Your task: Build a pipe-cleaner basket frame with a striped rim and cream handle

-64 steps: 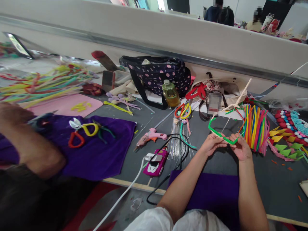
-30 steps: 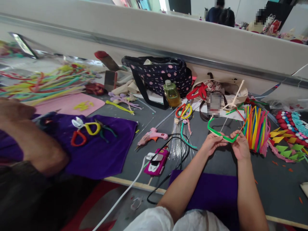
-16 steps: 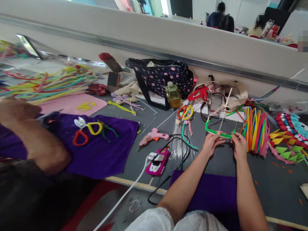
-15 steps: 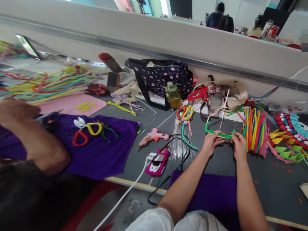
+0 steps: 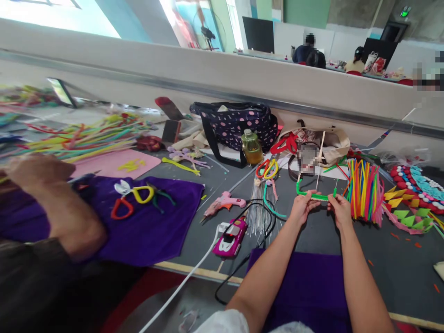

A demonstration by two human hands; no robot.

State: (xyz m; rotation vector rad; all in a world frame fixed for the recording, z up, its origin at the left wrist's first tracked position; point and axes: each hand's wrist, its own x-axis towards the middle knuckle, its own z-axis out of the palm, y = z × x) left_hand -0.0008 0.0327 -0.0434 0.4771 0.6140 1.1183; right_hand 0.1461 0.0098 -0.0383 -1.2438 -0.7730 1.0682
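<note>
A green pipe cleaner, bent up at both ends, is stretched between my two hands above the grey table. My left hand pinches it near the middle. My right hand closes its fingertips on it close to the right-hand bend. A thin pale stem rises behind the fingers; how it joins the green piece is hard to make out. To the right of my right hand stands a bundle of multicoloured pipe cleaners.
A pink glue gun, magenta power strip and scissors lie left of my arms. Behind stand a bottle and dotted bag. A co-worker's arm rests near a purple cloth holding pliers and scissors.
The camera view has tipped upward, showing more of the room beyond. My right fingers have shifted slightly left along the green pipe cleaner, inward from its bend. My left hand keeps its pinch.
</note>
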